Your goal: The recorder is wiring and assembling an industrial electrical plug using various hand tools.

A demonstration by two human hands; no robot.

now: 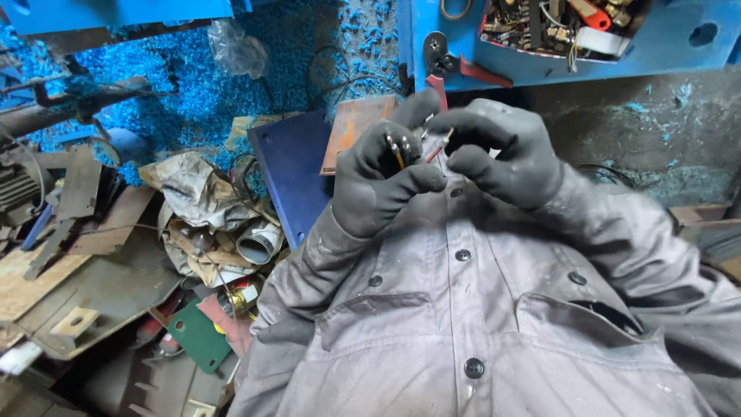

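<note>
A few thin wires (pixel 397 150), one yellow and one red, with bare metal-tipped ends, are held up in front of the person's chest, between two hands in dark grey gloves. The left hand (pixel 382 181) is curled nearly closed around the yellow wire and the metal tips, fingers folded over the palm. The right hand (pixel 498 150) pinches the red wire's end between thumb and forefinger, its other fingers bent loosely. The wire ends appear separate, not yet joined or twisted together, so the handling looks to be in its middle; how the wires continue below the gloves is hidden. Beneath the hands lies the front of a grey buttoned work shirt (pixel 471 309). Just beyond, on the far side, stands a blue metal tray (pixel 664 46) holding small fittings and scraps. To the left, a dark blue plate (pixel 289 166) leans among clutter: a short grey pipe piece (pixel 258 243), crumpled rags, and heaps of blue plastic shavings (pixel 193 85) farther off.
</note>
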